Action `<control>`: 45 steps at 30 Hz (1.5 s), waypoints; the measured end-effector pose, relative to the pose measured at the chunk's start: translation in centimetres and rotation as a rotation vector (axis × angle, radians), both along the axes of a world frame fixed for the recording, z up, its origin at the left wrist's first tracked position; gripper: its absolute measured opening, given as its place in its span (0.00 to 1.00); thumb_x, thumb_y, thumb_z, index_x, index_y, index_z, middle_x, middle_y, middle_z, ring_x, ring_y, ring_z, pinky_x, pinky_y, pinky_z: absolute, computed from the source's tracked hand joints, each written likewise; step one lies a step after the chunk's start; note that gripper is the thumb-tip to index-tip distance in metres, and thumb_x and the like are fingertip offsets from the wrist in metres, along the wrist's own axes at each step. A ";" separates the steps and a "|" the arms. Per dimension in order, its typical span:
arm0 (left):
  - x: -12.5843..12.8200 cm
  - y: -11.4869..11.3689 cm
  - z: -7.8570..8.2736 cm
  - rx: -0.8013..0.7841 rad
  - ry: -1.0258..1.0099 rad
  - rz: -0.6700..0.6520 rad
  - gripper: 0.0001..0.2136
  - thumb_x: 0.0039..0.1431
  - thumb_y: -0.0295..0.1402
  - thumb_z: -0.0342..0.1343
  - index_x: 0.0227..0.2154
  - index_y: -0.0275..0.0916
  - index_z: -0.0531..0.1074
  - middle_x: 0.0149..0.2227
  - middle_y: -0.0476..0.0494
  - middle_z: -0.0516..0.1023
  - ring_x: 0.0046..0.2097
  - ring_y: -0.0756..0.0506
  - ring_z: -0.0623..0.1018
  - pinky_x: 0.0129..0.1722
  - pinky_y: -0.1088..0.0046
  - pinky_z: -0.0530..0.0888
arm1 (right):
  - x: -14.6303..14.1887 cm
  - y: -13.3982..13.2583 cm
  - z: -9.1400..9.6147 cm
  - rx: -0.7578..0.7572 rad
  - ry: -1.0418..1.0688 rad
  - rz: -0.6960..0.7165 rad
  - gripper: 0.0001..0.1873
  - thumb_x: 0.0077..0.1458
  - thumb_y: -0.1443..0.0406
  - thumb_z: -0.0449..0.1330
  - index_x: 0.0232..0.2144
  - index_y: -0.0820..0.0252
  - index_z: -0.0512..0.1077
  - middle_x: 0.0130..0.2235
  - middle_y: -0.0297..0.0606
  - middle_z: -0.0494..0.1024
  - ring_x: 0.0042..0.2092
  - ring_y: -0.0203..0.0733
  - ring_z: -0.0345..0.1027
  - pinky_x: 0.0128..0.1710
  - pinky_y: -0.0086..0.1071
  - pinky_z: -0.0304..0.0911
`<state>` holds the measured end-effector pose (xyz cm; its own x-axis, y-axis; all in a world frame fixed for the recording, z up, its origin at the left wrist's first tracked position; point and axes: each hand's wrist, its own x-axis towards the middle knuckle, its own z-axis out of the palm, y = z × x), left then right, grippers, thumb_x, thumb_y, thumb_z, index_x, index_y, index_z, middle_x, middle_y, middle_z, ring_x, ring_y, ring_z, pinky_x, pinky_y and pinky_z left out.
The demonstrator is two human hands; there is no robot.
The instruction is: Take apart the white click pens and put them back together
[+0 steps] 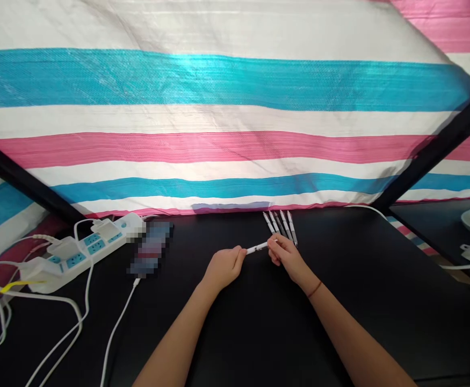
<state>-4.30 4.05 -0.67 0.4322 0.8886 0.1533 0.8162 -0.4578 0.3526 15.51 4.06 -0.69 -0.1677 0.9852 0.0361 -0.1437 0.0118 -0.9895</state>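
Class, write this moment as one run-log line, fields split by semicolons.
left hand: holds one end of white pen; right hand: holds other end; more pens: on black table, beyond hands; power strip: at left

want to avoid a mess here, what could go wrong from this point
The white pen might slip, since the left hand and right hand grip it only by fingers near its ends. The right hand is also close to the other pens, so it could nudge them askew.

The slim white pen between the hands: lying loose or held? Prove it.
Held: the left hand grips the slim white pen near one end, the right hand pinches it toward the other.
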 end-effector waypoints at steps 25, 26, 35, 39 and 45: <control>-0.1 -0.6 0.5 -0.048 -0.388 0.054 0.12 0.64 0.40 0.44 0.43 0.40 0.67 0.35 0.46 0.75 0.36 0.47 0.75 0.39 0.72 0.69 | 0.8 -0.3 1.0 0.032 -0.098 0.002 0.14 0.55 0.54 0.55 0.32 0.58 0.63 0.23 0.27 0.64 0.20 0.31 0.58 0.15 0.24 0.48; -0.4 -0.5 0.5 -0.052 -0.433 0.080 0.13 0.63 0.40 0.44 0.43 0.40 0.68 0.36 0.46 0.75 0.36 0.47 0.74 0.39 0.72 0.69 | 0.8 -0.3 0.9 0.023 -0.081 -0.019 0.14 0.54 0.53 0.56 0.33 0.58 0.64 0.23 0.28 0.65 0.21 0.32 0.59 0.15 0.24 0.49; -1.5 0.7 -0.1 -0.186 -0.627 0.201 0.15 0.60 0.43 0.47 0.38 0.40 0.73 0.28 0.48 0.73 0.29 0.48 0.72 0.31 0.74 0.69 | 0.4 0.0 0.0 -0.151 -0.165 -0.201 0.23 0.53 0.45 0.53 0.24 0.58 0.63 0.16 0.27 0.62 0.15 0.29 0.49 0.12 0.23 0.40; -1.2 0.8 -0.3 -0.208 -0.721 0.234 0.16 0.58 0.44 0.48 0.38 0.39 0.74 0.29 0.47 0.75 0.29 0.48 0.73 0.30 0.74 0.70 | 0.7 0.1 -0.2 -0.081 -0.278 -0.249 0.25 0.53 0.45 0.53 0.18 0.57 0.58 0.14 0.27 0.57 0.16 0.30 0.47 0.14 0.26 0.40; -1.2 0.8 -0.1 -0.208 -0.747 0.250 0.17 0.58 0.45 0.48 0.39 0.39 0.74 0.29 0.47 0.76 0.28 0.48 0.73 0.28 0.75 0.68 | 1.3 0.3 -0.3 0.008 -0.337 -0.263 0.25 0.53 0.46 0.53 0.16 0.56 0.56 0.15 0.28 0.58 0.18 0.32 0.49 0.15 0.27 0.44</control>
